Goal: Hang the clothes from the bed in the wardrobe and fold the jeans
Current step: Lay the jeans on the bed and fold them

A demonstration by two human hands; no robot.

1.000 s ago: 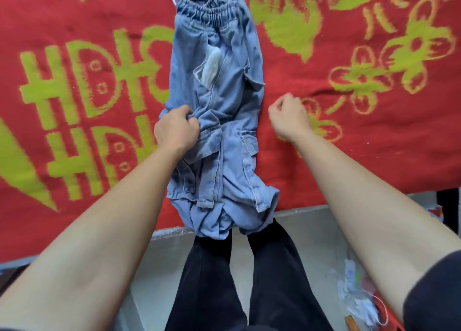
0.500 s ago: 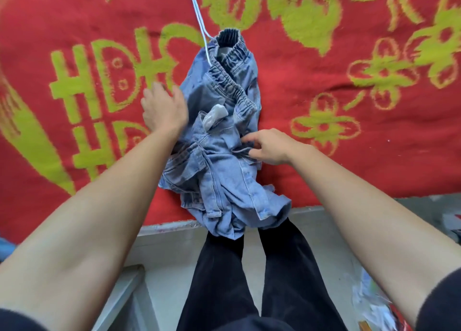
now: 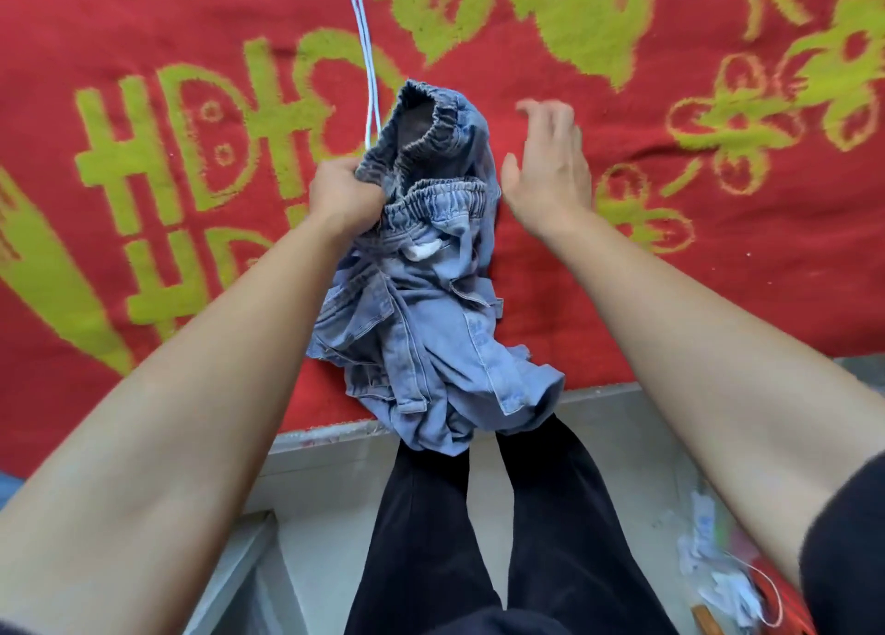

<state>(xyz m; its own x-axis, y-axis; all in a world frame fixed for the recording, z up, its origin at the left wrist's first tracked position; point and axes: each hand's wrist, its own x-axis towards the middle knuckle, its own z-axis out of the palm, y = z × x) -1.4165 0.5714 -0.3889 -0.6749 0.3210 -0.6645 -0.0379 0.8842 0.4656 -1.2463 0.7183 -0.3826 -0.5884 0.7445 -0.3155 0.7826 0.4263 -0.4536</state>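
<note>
The light-blue jeans (image 3: 426, 309) lie bunched on the red blanket (image 3: 670, 251) at the bed's edge. The left hand (image 3: 342, 194) grips their elastic waistband; the right hand (image 3: 550, 165) hovers beside them, fingers straight and apart. A white drawstring (image 3: 366, 60) trails away across the blanket.

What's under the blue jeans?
The jeans lie on a red blanket with green patterns. Their bottom end hangs past the bed edge. Anything directly beneath the bunched cloth is hidden.

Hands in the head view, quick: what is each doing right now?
Left hand: grips the light-blue jeans at the elastic waist.
Right hand: open, holding nothing.
</note>
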